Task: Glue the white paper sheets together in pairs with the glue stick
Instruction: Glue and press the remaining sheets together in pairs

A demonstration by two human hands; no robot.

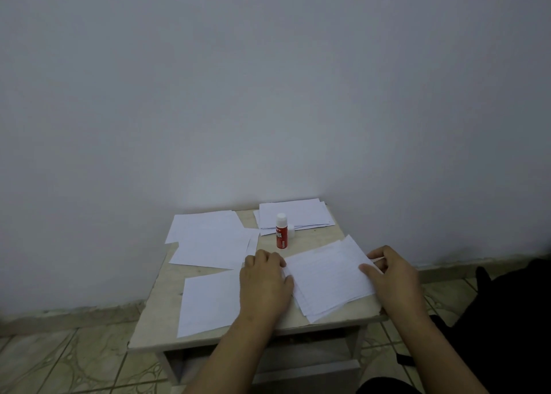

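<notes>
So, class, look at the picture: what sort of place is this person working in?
Probably a plain room at home, not a workshop: a small wooden table pushed against a bare white wall, on a tiled floor. Only paper sheets and a glue stick lie on it.

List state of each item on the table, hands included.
glue stick: upright, uncapped
cap: off, beside the stick
far stack: flat, untouched
left sheets: spread flat
near sheet: flat
held stack: fanned
left hand: on held stack
right hand: pinching its edge
</notes>
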